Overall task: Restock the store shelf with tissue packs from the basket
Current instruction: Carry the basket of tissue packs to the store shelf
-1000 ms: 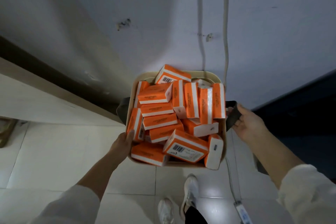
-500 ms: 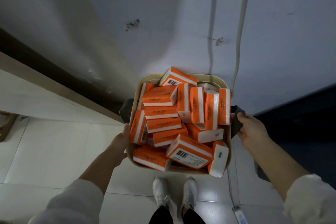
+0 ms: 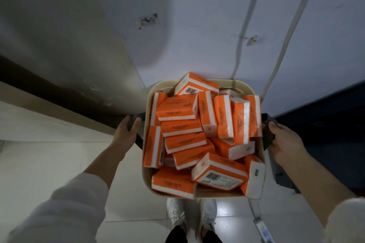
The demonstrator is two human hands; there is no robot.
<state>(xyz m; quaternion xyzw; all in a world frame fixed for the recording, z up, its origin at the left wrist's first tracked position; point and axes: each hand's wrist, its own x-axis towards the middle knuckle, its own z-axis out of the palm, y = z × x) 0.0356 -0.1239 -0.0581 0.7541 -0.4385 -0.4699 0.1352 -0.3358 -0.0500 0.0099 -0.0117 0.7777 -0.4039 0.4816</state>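
Observation:
A cream plastic basket is held in front of me above the floor, piled with several orange-and-white tissue packs lying at mixed angles. My left hand is at the basket's left side, fingers and thumb around the dark left handle. My right hand grips the dark right handle. No store shelf shows in this view.
A pale wall fills the view ahead, with two white cables running down it. A dark ledge runs along the left, and a dark blue surface is at the right. My white shoes stand on pale tiles.
My left hand has left the basket's lower left side and moved up to the left handle. The basket sits a little lower and further right in view.

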